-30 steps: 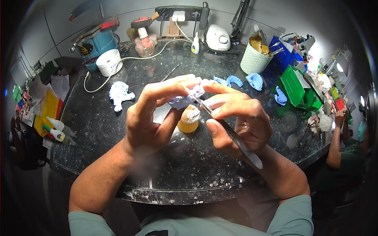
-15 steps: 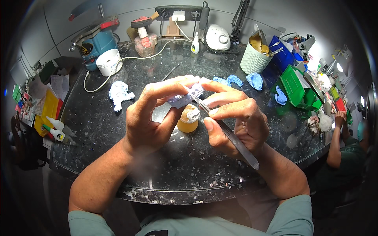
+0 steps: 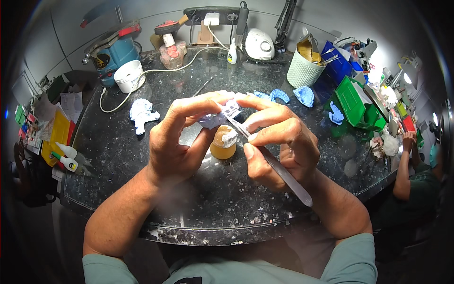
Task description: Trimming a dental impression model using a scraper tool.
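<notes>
Hands at work over a dark, speckled bench [image 3: 236,194], seen from above. The left hand [image 3: 177,135] holds a pale lilac moulded piece [image 3: 211,121] in a narrow grip, the index finger arched above it and the thumb below; the piece is raised clear of the bench, near its middle. The right hand [image 3: 288,146] pinches a slim metal knife-like tool [image 3: 286,177] between thumb and fingers, its handle slanting down to the right and its tip at the right side of the piece; whether the tip touches cannot be told. The right index finger extends past the tool to the upper edge of the piece. Just below the piece in the view stands an amber pot [image 3: 222,151] topped with white material. To the left lies a pale blue lump [image 3: 142,115]; beyond the hands to the right lie a curved blue piece [image 3: 280,96], a broader blue piece [image 3: 303,96] and, beside a green bin [image 3: 357,104], a smaller blue piece [image 3: 336,113]. Along the back stand a white tub [image 3: 127,78], a small white bottle [image 3: 232,54], a white domed device [image 3: 259,45] and a pale green textured bin [image 3: 302,68]
</notes>
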`<state>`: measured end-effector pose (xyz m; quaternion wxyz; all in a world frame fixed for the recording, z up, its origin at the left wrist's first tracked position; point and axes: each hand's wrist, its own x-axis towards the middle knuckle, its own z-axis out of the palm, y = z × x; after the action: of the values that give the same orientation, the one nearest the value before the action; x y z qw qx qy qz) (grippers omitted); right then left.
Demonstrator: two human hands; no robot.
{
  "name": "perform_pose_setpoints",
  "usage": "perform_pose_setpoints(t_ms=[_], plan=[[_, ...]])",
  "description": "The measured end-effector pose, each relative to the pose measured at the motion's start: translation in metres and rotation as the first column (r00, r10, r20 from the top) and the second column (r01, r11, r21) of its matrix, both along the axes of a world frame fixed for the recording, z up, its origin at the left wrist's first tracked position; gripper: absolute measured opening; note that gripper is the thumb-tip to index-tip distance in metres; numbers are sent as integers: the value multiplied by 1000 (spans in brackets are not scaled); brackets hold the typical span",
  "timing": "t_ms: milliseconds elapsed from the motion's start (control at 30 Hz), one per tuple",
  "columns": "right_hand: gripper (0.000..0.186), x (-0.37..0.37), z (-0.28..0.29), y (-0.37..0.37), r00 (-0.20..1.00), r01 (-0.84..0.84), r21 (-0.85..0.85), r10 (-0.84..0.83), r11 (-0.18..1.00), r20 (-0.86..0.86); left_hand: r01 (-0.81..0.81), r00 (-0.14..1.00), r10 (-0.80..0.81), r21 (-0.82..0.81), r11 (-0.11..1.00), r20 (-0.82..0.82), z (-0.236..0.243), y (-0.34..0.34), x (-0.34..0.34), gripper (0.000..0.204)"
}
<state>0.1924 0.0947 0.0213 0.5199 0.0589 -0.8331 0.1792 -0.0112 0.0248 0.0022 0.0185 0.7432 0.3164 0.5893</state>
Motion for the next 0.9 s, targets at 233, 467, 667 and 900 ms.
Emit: perform_pose_setpoints(t_ms=[233, 467, 667, 900], plan=[[23, -1, -2, 0, 1000, 1, -44, -2, 999, -4, 5, 1000, -5, 5, 1000, -4, 0, 1, -1, 40], [24, -1, 0, 1, 1000, 21, 4, -21, 1000, 11, -6, 1000, 6, 10, 1000, -19, 1, 0, -1, 40], [23, -2, -3, 1, 1000, 10, -39, -11, 999, -21, 14, 1000, -14, -9, 1000, 13, -1, 0, -1, 39], [20, 2, -3, 2, 1000, -18, -84, 18, 996, 7, -18, 1000, 18, -31, 999, -7, -1, -2, 0, 39]])
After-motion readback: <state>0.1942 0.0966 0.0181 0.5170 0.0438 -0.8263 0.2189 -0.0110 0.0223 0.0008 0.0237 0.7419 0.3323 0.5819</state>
